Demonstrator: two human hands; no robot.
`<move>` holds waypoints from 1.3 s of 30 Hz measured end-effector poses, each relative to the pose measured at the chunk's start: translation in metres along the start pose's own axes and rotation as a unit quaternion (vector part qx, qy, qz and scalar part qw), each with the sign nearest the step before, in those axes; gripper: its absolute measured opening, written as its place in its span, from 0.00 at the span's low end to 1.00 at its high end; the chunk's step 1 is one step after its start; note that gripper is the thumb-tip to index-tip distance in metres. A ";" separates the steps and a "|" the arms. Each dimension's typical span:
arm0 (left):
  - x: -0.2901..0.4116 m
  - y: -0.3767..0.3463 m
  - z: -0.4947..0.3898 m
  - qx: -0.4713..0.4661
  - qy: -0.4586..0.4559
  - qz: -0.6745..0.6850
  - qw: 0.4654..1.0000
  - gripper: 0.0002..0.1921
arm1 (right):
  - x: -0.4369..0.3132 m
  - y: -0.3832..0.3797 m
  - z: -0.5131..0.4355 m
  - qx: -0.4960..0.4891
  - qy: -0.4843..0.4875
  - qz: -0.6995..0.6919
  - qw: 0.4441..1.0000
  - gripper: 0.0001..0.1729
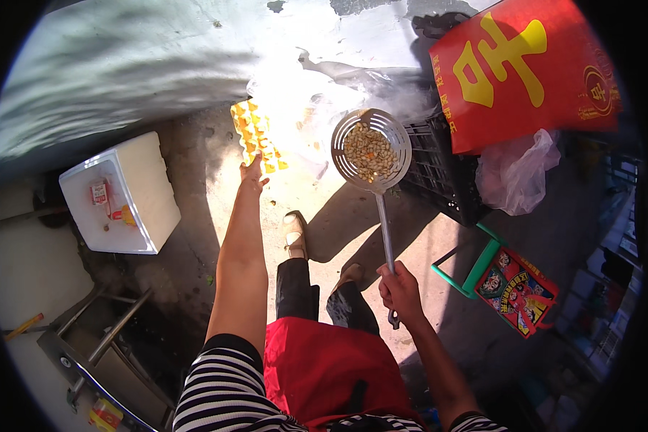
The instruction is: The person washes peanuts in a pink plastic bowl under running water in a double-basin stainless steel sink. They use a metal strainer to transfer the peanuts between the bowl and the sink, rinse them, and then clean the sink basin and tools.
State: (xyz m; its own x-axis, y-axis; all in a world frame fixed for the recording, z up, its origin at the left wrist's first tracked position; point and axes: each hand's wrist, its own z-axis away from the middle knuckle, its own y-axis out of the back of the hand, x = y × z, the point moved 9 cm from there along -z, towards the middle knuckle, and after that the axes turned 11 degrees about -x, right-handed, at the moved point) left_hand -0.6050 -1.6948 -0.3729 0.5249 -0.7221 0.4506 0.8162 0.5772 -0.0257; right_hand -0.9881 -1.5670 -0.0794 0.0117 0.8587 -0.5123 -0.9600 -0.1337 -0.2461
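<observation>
My right hand (400,291) grips the metal handle of a slotted skimmer (339,143) and holds it out in front of me. A heap of pale brown nuts or seeds (370,154) lies in its bowl, with a bit of orange among them. My left hand (254,174) reaches forward with its fingers apart. Its fingertips overlap the near edge of a yellow egg tray (247,127); whether they touch it I cannot tell. Strong sunlight washes out a clear plastic bag (324,121) beside the tray.
A white foam box (148,200) stands at left, above a metal-framed stand (110,329). At right are a black plastic crate (437,167), a large red printed box or bag (561,70), a pale plastic bag (518,175) and a red printed carton (518,291) by a green-framed object (478,267).
</observation>
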 end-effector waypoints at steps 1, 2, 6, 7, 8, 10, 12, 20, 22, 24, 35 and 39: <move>0.002 -0.003 -0.006 0.008 -0.016 0.013 1.000 0.55 | 0.001 0.000 -0.014 0.001 -0.003 0.002 1.000 0.09; 0.007 -0.010 -0.013 -0.008 -0.044 -0.005 0.999 0.55 | 0.003 -0.001 -0.025 0.010 -0.012 0.000 1.000 0.10; 0.030 -0.028 -0.052 -0.041 -0.090 -0.076 0.992 0.56 | 0.006 -0.011 -0.057 0.006 -0.045 -0.007 0.999 0.09; 0.035 -0.042 -0.055 -0.046 -0.077 -0.100 0.991 0.57 | 0.005 -0.012 -0.062 0.010 -0.045 -0.011 0.999 0.09; 0.040 -0.056 -0.058 -0.052 -0.065 -0.125 0.989 0.57 | 0.004 -0.012 -0.067 0.014 -0.045 -0.015 0.999 0.09; 0.042 -0.061 -0.072 -0.010 -0.042 -0.179 0.983 0.55 | 0.000 -0.017 -0.078 0.007 -0.032 -0.002 0.999 0.10; 0.030 -0.066 -0.097 -0.068 -0.056 -0.226 0.970 0.51 | -0.009 -0.028 -0.093 -0.011 -0.007 0.029 0.999 0.11; 0.070 -0.072 -0.003 -0.028 -0.463 -0.339 0.818 0.35 | -0.035 -0.055 -0.207 -0.107 -0.020 0.028 0.994 0.11; 0.077 -0.059 0.017 -0.013 -0.444 -0.487 0.752 0.40 | -0.021 -0.039 -0.245 -0.073 -0.018 0.081 0.994 0.13; 0.035 -0.016 -0.032 -0.019 -0.246 -0.714 0.656 0.43 | -0.002 -0.030 -0.271 -0.035 -0.035 0.128 0.991 0.15; 0.062 -0.084 -0.040 -0.145 -0.440 -0.680 0.568 0.31 | 0.013 -0.012 -0.265 -0.010 -0.029 0.227 0.973 0.14; 0.107 -0.018 -0.104 0.132 -0.139 -0.608 0.770 0.43 | 0.009 0.006 -0.270 0.061 -0.027 0.300 0.952 0.11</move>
State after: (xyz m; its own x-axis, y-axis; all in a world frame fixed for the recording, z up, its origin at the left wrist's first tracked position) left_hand -0.5383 -1.8223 -0.4164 -0.6911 -0.7016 0.1735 0.5666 -0.3769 0.7327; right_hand -0.9180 -1.6937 -0.3071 -0.5596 0.6703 -0.4874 -0.8148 -0.5524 0.1759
